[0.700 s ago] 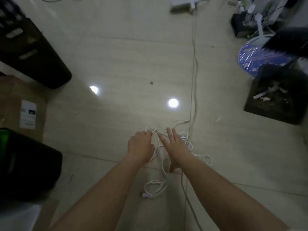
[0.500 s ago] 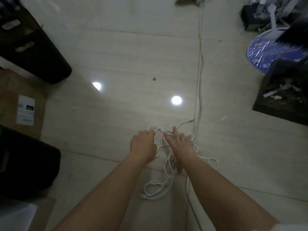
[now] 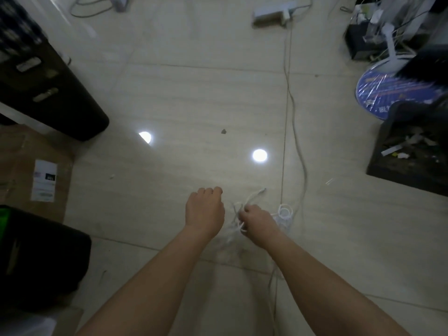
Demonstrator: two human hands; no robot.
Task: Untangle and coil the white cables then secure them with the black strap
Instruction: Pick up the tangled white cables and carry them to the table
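Note:
The white cables [image 3: 284, 212] are a tangled bunch just above the tiled floor, blurred by motion. My right hand [image 3: 258, 220] grips the bunch in a fist; loops stick out to its right and a loose end points up and away past it. My left hand [image 3: 204, 208] hovers just left of the bunch with its fingers curled, and I see no cable in it. More blurred white strands hang between my two wrists. No black strap is in view.
A thin grey cord [image 3: 294, 117] runs from a power strip [image 3: 271, 13] down the floor past the cables. A black bin [image 3: 60, 100], a cardboard box [image 3: 21, 166] and a black case [image 3: 41, 258] stand left. A fan base [image 3: 392, 93] and black tray [image 3: 409, 154] sit right.
My right hand went from flat fingers on the tangle to a fist round the cables and lifted them. My left hand let go of its strand and drew left. The low loop came off the floor.

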